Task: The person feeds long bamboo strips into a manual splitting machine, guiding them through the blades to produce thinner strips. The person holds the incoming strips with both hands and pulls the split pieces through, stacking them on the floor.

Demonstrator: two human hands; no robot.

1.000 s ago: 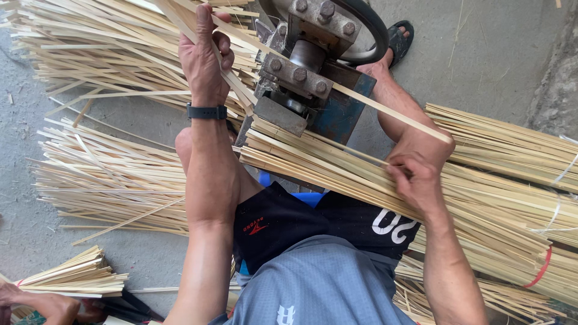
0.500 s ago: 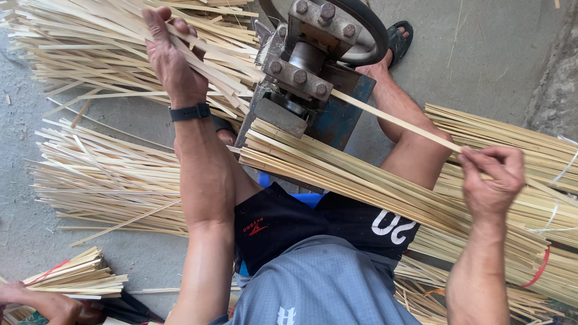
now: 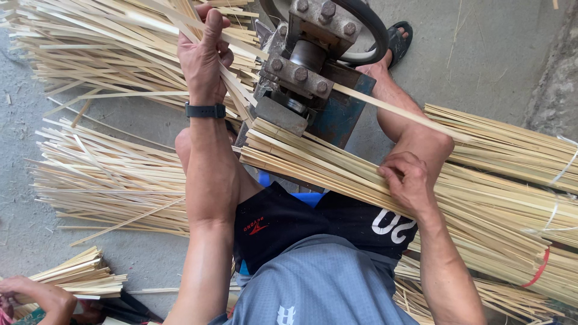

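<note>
I sit at a small metal splitting machine point(image 3: 310, 78) with bolts and a black wheel. My left hand point(image 3: 203, 54), wearing a black wristband, is closed on thin bamboo strips point(image 3: 241, 90) coming out on the machine's left side. My right hand point(image 3: 410, 182) rests on the big bundle of long bamboo strips point(image 3: 481, 198) lying across my lap, with its fingers curled on the top strips. One single strip point(image 3: 397, 111) sticks out of the machine toward the right, above that hand.
Piles of split bamboo strips point(image 3: 102, 180) cover the concrete floor at left and top left point(image 3: 90, 42). Another person's hand point(image 3: 36, 295) holds a small bundle at bottom left. My sandalled foot point(image 3: 394, 39) is beside the machine. A tied bundle point(image 3: 518, 150) lies at right.
My right hand came back from far right, where it pinched a strip, down onto the lap bundle. My left hand shifted right, closer to the machine, still on the thin strips.
</note>
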